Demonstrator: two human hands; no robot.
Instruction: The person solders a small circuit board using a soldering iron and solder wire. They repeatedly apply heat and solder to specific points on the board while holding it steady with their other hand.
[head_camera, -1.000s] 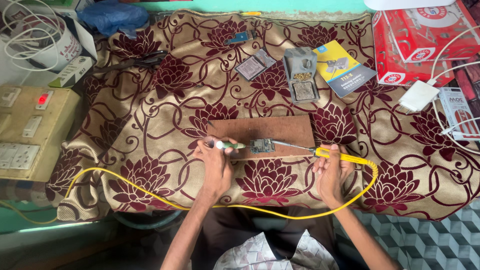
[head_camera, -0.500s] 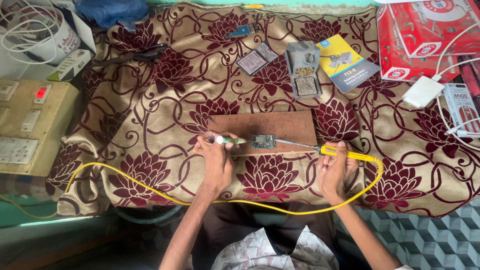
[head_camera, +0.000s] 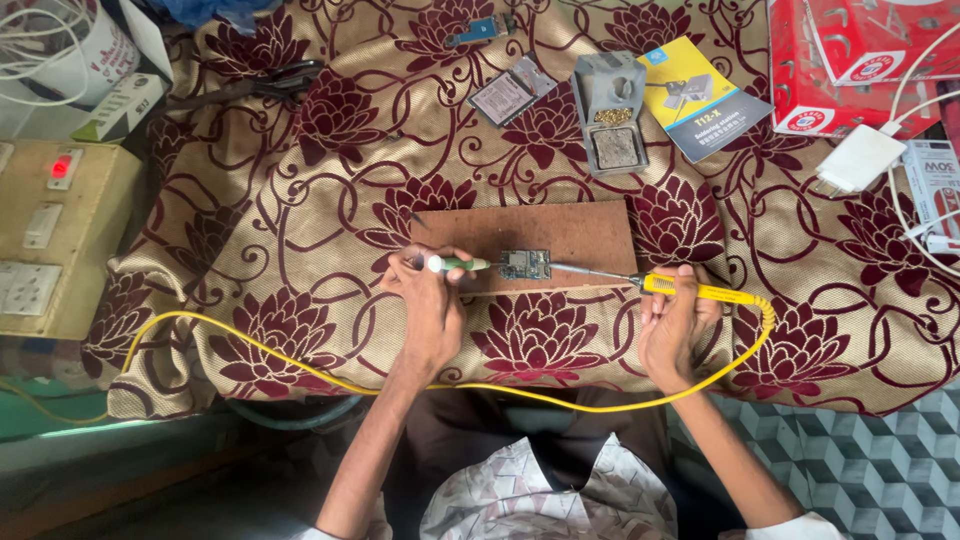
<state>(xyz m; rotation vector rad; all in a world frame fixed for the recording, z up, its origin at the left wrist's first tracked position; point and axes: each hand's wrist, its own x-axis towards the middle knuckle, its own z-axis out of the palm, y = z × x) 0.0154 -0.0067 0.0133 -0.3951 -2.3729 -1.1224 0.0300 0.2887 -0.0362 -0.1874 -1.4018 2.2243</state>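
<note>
Floral maroon-and-gold cloth (head_camera: 300, 200) covers the desk. On it a brown wooden board (head_camera: 560, 228) carries a small circuit board (head_camera: 525, 264) near its front edge. The left hand (head_camera: 430, 305) pinches a green-handled tool (head_camera: 458, 264) whose end touches the circuit board's left side. The right hand (head_camera: 675, 325) grips a yellow soldering iron (head_camera: 690, 290), its tip meeting the board's right side. Its yellow cable (head_camera: 300, 365) loops leftward. Behind sits a grey tip-cleaner stand (head_camera: 610, 115).

Red carton (head_camera: 860, 50) top right; blue-yellow booklet (head_camera: 700, 95) beside.
</note>
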